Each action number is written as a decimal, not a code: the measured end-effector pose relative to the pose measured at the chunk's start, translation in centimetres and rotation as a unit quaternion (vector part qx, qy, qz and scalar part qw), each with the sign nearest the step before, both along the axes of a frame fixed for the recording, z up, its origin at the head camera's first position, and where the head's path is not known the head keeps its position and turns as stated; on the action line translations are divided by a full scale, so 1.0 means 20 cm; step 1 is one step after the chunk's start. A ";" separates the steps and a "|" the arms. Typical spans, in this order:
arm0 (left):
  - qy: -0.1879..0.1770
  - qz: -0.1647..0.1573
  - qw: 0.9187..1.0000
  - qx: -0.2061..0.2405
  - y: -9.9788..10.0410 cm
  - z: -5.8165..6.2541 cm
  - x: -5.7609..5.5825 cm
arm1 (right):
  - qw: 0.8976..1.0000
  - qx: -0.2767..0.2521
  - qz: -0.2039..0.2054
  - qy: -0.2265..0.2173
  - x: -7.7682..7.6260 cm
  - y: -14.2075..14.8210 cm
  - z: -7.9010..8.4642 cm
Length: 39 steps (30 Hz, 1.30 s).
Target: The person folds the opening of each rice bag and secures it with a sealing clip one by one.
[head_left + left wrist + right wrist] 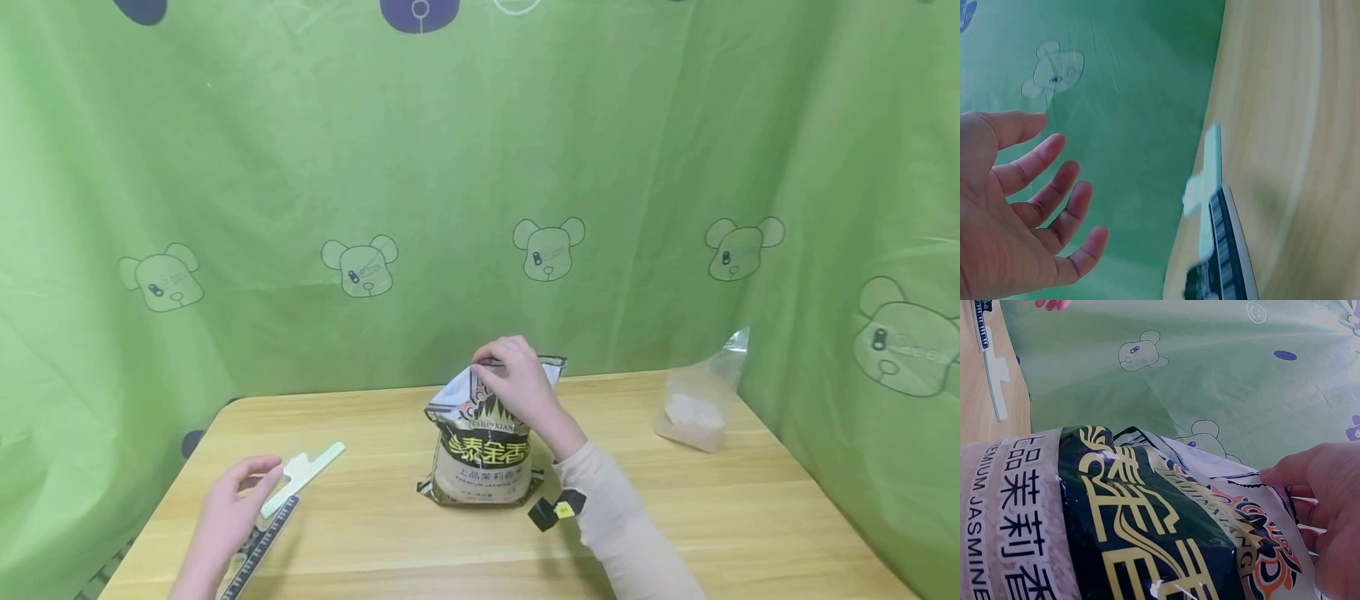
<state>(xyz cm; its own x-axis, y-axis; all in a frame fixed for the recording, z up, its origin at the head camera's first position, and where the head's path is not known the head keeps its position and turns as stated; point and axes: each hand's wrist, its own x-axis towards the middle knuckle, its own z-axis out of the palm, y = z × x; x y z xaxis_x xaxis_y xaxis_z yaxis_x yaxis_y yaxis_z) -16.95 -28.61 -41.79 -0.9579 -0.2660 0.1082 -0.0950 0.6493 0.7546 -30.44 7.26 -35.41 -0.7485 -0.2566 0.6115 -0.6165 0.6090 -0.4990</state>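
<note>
A rice bag (483, 467) with gold and black printing stands upright at the middle of the table. My right hand (517, 383) pinches its top edge; in the right wrist view, the thumb (1285, 470) lies on the near side and the fingers go behind the bag. At the left, my left hand (232, 508) hovers beside a pale green bag clip (303, 479), with nothing in its grasp. Its fingers (1054, 194) are spread and loosely bent in the left wrist view. A flat item with a dark patterned edge (258, 546) lies by the clip, partly behind the left hand.
A clear plastic bag (697, 408) with pale contents stands at the back right of the wooden table (720, 517). Green curtain (450, 167) with bear prints hangs behind and along both sides. A black and yellow device (557, 510) is on the right wrist.
</note>
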 end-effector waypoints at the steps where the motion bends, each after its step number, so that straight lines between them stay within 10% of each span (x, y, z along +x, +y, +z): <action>1: -0.004 0.002 1.000 0.004 -0.02 -0.01 0.01 | 1.000 0.000 0.000 0.001 0.00 0.00 0.00; 19: -0.127 -0.021 0.991 -0.023 -0.30 -0.24 0.08 | 1.000 -0.006 0.002 0.007 -0.01 0.00 -0.02; 39: -0.137 -0.032 0.990 -0.008 -0.36 -0.38 0.05 | 1.000 -0.003 0.000 0.001 0.00 0.00 0.00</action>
